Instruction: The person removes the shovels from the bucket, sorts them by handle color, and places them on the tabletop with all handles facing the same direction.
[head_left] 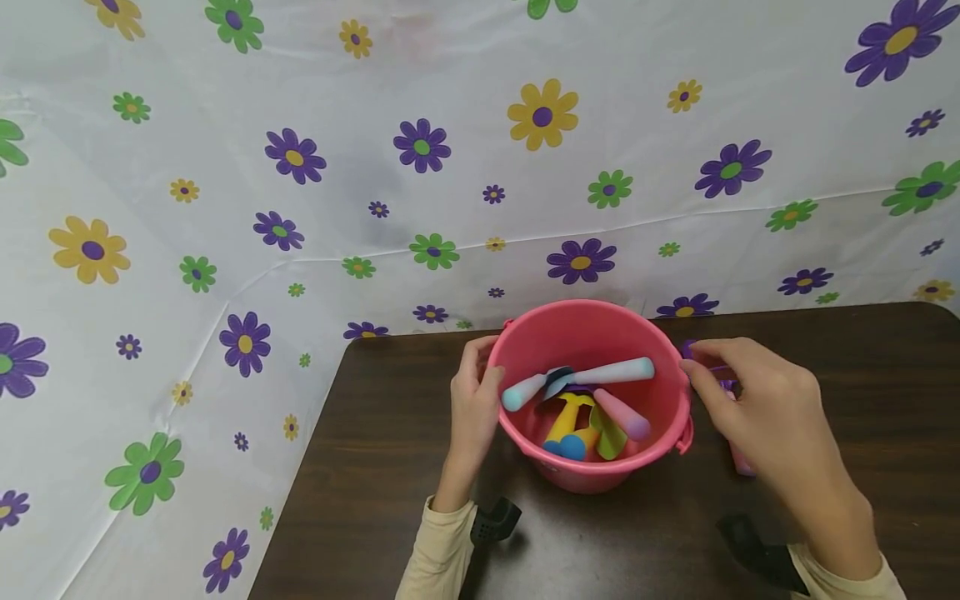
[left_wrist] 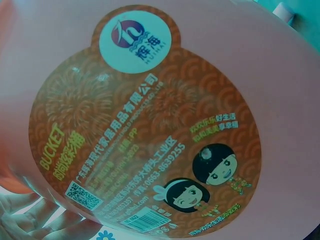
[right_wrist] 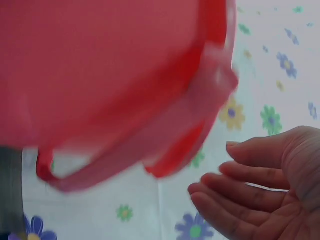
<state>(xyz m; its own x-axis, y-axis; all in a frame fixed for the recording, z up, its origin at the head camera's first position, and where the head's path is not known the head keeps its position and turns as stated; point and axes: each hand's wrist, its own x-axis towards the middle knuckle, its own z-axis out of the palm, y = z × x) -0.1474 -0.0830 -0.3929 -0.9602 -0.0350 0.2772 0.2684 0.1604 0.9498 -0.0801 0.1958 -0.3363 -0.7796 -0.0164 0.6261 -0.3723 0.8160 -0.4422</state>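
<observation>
A pink plastic bucket [head_left: 577,479] stands on the dark table, with its handle [right_wrist: 125,155] hanging down its side. Inside lie several colourful toy pieces: two with pale blue handles [head_left: 615,372], one with a pink-purple handle [head_left: 622,414], a yellow piece [head_left: 564,421] with blue ends, and a green one [head_left: 609,433]. My left hand [head_left: 476,408] holds the bucket's left rim, thumb near the edge and fingers along the outer wall. Close beside the right rim is my right hand [head_left: 772,408]; its fingers are loosely bent, apart from the bucket in the right wrist view.
A pink-handled item [head_left: 741,460] with a purple part lies on the table [head_left: 360,467], partly hidden behind the right hand. A flowered white cloth [head_left: 465,108] hangs at the back and left. The bucket's printed label [left_wrist: 150,140] faces the left wrist camera.
</observation>
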